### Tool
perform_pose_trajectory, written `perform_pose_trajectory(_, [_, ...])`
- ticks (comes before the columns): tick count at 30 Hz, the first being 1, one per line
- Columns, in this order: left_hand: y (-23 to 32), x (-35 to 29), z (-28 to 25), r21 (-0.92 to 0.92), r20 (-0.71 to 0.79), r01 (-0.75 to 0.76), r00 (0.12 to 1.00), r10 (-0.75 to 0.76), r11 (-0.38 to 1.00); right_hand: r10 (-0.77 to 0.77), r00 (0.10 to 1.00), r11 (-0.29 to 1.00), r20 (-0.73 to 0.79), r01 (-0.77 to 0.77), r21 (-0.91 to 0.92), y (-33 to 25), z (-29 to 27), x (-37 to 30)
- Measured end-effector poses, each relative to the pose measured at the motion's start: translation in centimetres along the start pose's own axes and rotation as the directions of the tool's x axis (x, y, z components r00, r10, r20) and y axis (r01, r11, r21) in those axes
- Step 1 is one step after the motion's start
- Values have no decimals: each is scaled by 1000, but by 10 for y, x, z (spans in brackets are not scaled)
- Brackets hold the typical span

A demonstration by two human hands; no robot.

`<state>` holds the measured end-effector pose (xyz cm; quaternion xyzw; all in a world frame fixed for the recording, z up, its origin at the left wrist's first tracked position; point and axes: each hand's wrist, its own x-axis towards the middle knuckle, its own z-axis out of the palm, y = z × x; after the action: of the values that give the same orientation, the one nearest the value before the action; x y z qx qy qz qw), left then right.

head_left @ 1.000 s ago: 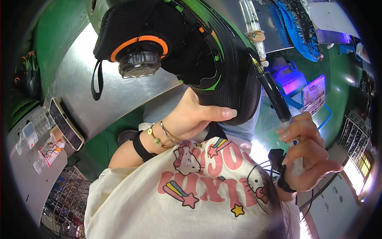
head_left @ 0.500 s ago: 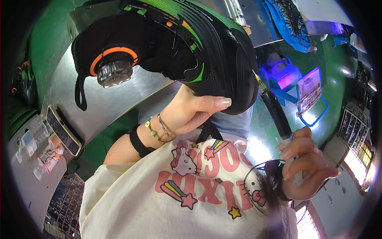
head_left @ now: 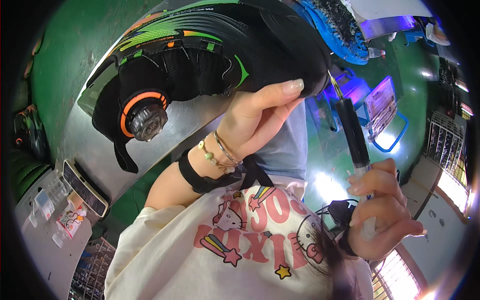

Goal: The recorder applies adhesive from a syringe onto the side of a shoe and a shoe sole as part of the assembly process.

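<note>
A black shoe (head_left: 270, 47) with green and orange trim lies tilted across the upper middle, a round dial closure ringed in orange (head_left: 147, 120) at its left part. My left hand (head_left: 265, 112) grips its near side toward the toe, thumb pressed on the black surface and the other fingers hidden beneath. In my right hand (head_left: 382, 210) is a syringe (head_left: 354, 135) filled with black liquid, fingers wrapped round its barrel. The thin needle points up at the rounded toe end; its tip is at or very near the edge there, and I cannot tell if it touches.
Behind the shoe lies a metal tabletop (head_left: 155, 155). A phone (head_left: 85, 187) and a small printed packet (head_left: 71, 220) rest on a white surface at left. Another shoe (head_left: 30, 132) is at far left. A blue tray with black residue (head_left: 345, 30) and a blue-framed stool (head_left: 382, 110) stand at right.
The shoe has turned, its dial now lower and more to the front, its toe higher. My left hand has risen slightly with it. The needle tip has followed the toe upward and right.
</note>
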<state>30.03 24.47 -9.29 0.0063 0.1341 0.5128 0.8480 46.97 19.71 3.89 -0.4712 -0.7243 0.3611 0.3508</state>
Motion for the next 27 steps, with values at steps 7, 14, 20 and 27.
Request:
perform_pose_trajectory(7, [7, 17, 30, -185, -134, -174, 980, 150, 967, -127, 986, 982, -107, 110, -152, 5, 30, 19])
perform_pose_trajectory(14, [15, 35, 48, -182, -297, -202, 944, 142, 962, -79, 992, 978, -93, 59, -201, 6, 34, 22])
perform_pose_trajectory(20, [30, 43, 49, -139, -395, -172, 913, 105, 975, -34, 977, 994, -211, 12, -106, 11, 26, 21])
perform_pose_trajectory(27, [167, 0, -1, 246, -414, -249, 847, 334, 937, 7, 911, 984, -413, 67, 166, 59, 0, 36])
